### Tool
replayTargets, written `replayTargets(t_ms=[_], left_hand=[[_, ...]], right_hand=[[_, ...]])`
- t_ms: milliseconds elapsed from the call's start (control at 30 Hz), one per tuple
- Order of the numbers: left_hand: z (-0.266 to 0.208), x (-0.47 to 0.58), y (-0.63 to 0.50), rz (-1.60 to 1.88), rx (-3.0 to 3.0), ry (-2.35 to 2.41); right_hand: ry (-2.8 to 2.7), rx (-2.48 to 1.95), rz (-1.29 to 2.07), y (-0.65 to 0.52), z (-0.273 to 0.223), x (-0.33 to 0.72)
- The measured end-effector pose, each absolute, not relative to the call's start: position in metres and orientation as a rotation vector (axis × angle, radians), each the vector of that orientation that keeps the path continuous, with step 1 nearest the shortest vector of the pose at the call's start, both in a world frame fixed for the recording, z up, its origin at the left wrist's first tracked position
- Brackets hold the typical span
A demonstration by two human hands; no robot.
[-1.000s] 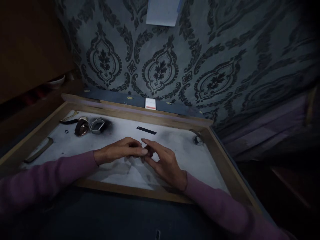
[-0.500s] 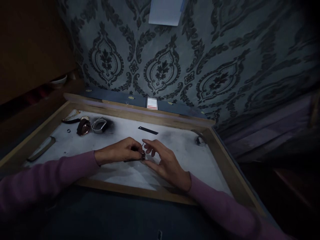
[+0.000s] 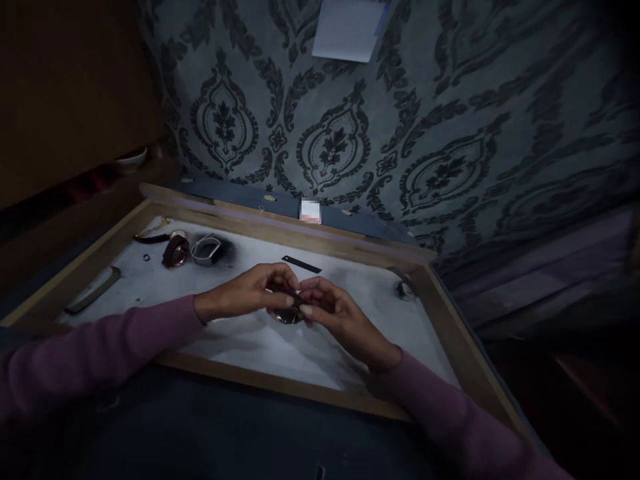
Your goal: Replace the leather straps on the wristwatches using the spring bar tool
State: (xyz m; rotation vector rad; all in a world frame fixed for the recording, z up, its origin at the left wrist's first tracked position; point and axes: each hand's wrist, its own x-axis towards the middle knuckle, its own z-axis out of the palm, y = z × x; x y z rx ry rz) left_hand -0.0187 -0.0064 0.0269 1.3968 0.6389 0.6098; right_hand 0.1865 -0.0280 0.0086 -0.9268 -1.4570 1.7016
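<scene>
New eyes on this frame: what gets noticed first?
Probably the round watch with a dark strap, held between the person's left grip and right grip above a white-floored wooden tray. Next, the grey wall with dark ornate motifs filling the background. Then the flat, narrow black strip, lying beyond the watch on the tray's floor.

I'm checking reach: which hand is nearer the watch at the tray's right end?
Right. The right hand is left of that watch, nearer the person's body; the left hand is farther left.
</scene>
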Motion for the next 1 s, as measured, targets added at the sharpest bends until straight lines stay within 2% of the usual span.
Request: replayTargets(t_ms=[333,533,733,1000], left_hand=[[0.029,-0.026,-0.003,0.725,1.410,0.782],[0.021,-0.030,0.001,0.458,1.624,0.776],[0.013,-0.021,-0.004,0.553,1.648,0.735],[0.012,-0.021,-0.009,0.614,1.965,0.824]], right_hand=[[-1.169,-0.889,1.900,-0.024,0.006,0.188],[-1.077,-0.888,1.889,-0.024,0.010,0.189],[-1.107,-0.940,1.859,-0.025,0.008,0.188],[-1.185,-1.022,1.844,-0.026,0.007,0.187]])
